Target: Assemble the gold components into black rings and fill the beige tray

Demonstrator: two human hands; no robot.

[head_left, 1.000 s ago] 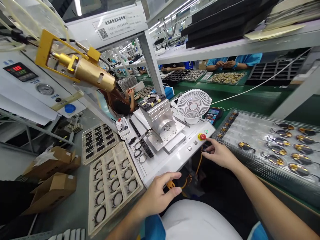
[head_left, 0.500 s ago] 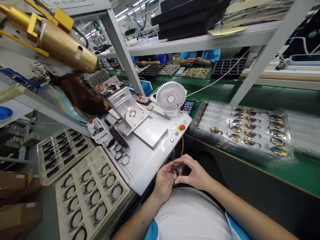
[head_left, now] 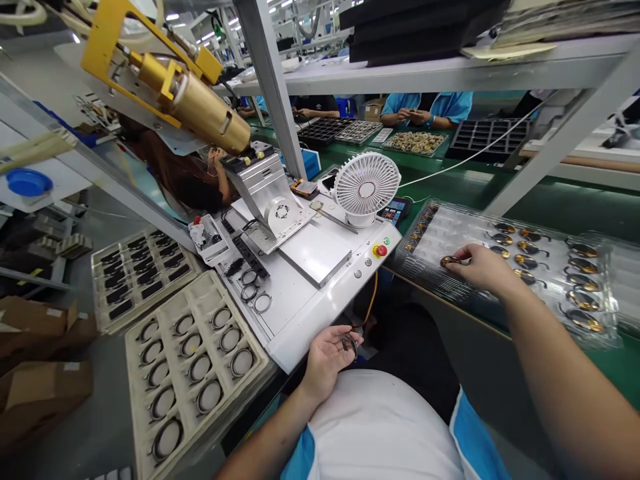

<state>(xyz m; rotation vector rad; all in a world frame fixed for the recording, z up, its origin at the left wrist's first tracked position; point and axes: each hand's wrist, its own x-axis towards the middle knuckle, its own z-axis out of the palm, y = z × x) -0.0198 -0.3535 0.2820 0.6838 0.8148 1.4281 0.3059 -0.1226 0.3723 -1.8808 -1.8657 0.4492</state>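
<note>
My left hand (head_left: 327, 357) is in front of my body, its fingers curled around a thin dark ring (head_left: 351, 345). Over at the right, my right hand (head_left: 483, 268) pinches a small round black-and-gold part (head_left: 450, 261) between thumb and fingers. That part is at the surface of a clear plastic tray (head_left: 440, 230); whether it touches the tray I cannot tell. Similar round parts with short dark tails, such as one gold-faced part (head_left: 583, 300), lie in rows on the tray, some of them behind my forearm.
A white machine bed (head_left: 300, 317) with a red stop button (head_left: 381, 251) and a white fan (head_left: 367, 190) stands ahead. Left of it, a beige tray (head_left: 193, 427) carries several rings. A gold cylinder (head_left: 210, 113) hangs above. Co-workers sit beyond the shelf (head_left: 420, 81).
My right hand has left my left hand and reached right to the clear tray, where it now grips a round part. The left hand keeps the ring. The view has shifted leftward.
</note>
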